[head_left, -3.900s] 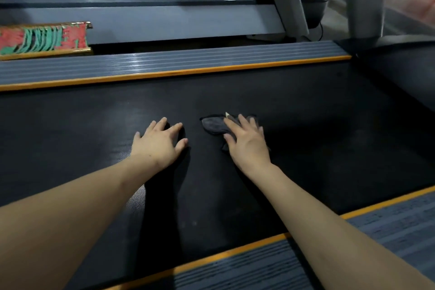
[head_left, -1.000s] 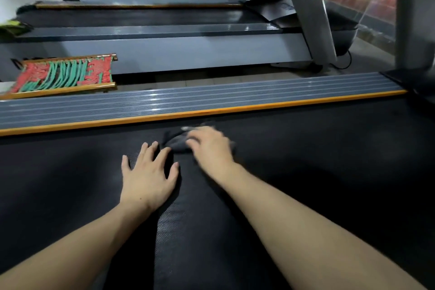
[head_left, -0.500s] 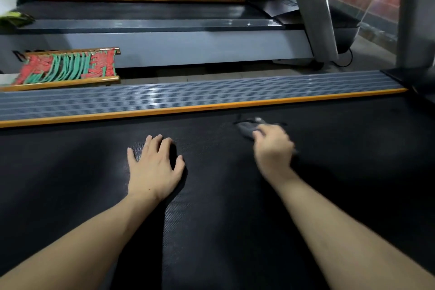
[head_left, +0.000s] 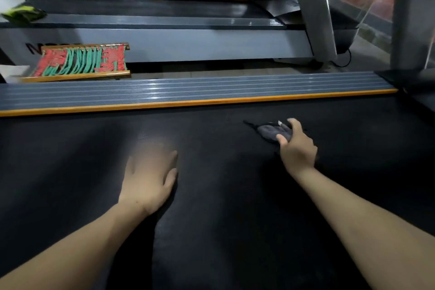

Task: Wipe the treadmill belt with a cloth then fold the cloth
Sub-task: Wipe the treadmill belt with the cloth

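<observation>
Right fingers (head_left: 282, 137): curled and clamped on the cloth, thumb and forefinger pinching a bunched fold.
Right hand (head_left: 297, 147): knuckles up, low over the belt, forearm stretching back to the lower right.
Cloth (head_left: 268, 131): dark grey, crumpled, lying on the belt under and just ahead of the right hand; a small pale tag shows at its far edge.
Left fingers (head_left: 150, 150): blurred; they seem spread flat, clamped on nothing.
Left hand (head_left: 147, 178): palm down on the belt, well apart from the cloth.
Treadmill belt (head_left: 211, 195): black, textured, filling the lower view.
Side rail (head_left: 188, 90): grey, ribbed, with an orange strip along the belt's far edge, near the cloth.
Woven frame (head_left: 81, 61): red and green strands in a wooden border, beyond the rail at left.
Neighbouring treadmill (head_left: 188, 42): grey, parallel, farther back.
</observation>
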Tool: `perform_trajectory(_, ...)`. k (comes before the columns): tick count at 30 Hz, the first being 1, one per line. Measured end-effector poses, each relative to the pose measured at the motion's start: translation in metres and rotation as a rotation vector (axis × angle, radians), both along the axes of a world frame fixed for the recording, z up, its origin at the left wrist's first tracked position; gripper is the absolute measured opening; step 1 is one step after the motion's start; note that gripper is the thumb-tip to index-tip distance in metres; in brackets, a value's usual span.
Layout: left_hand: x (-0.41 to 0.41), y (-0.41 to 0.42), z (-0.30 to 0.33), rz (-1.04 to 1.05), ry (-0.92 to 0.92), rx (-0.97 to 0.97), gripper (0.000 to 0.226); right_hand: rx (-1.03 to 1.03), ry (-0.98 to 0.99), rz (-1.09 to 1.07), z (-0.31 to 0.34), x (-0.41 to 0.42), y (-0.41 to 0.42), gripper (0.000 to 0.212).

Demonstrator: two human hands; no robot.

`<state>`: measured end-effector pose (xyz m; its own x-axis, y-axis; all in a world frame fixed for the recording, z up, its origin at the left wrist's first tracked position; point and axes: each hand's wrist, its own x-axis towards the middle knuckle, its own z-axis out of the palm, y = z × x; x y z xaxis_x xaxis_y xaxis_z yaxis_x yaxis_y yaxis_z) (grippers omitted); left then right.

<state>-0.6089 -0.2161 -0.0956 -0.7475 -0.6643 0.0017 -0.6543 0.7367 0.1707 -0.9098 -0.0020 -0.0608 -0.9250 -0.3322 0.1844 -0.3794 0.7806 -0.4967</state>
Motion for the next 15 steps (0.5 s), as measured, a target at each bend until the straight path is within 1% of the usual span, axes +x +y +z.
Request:
perform_trajectory(1,0.003,0.002,-0.003,0.005,0.005,0.005,0.059,-0.026,-0.006,-0.018,0.000,0.013,-0.012,0.051)
perform_trajectory(2,0.003,0.003,-0.006,0.011,0.020,0.005,0.060,-0.041,0.004,-0.010,-0.002,0.028,-0.028,0.052)
perform_trajectory(4,-0.002,0.002,-0.008,0.022,0.047,0.000,0.061,-0.046,0.002,0.060,-0.010,0.062,-0.067,0.044)
perform_trajectory(5,-0.003,0.001,-0.008,0.026,0.053,-0.006,0.062,-0.050,-0.008,0.122,-0.013,0.080,-0.087,0.040)
perform_trajectory(7,-0.002,0.001,-0.010,0.027,0.055,-0.021,0.063,-0.049,-0.011,0.319,-0.015,0.108,-0.116,0.038)
perform_trajectory(9,0.001,-0.001,-0.011,0.026,0.058,-0.026,0.063,-0.036,-0.032,0.487,-0.017,0.110,-0.118,0.037)
perform_trajectory(10,0.001,-0.001,-0.010,0.025,0.057,-0.022,0.063,-0.037,-0.036,0.513,-0.017,0.100,-0.109,0.036)
perform_trajectory(11,0.001,-0.001,-0.010,0.024,0.057,-0.022,0.063,-0.046,-0.019,0.490,-0.018,0.086,-0.095,0.036)
perform_trajectory(12,0.002,-0.001,-0.010,0.028,0.060,-0.028,0.063,-0.065,0.012,0.423,-0.019,0.068,-0.077,0.036)
perform_trajectory(13,0.002,0.000,-0.010,0.034,0.065,-0.034,0.063,-0.077,0.038,0.324,-0.019,0.048,-0.058,0.036)
perform_trajectory(15,0.001,0.001,-0.011,0.039,0.073,-0.037,0.063,-0.030,0.069,0.129,-0.018,0.010,-0.018,0.036)
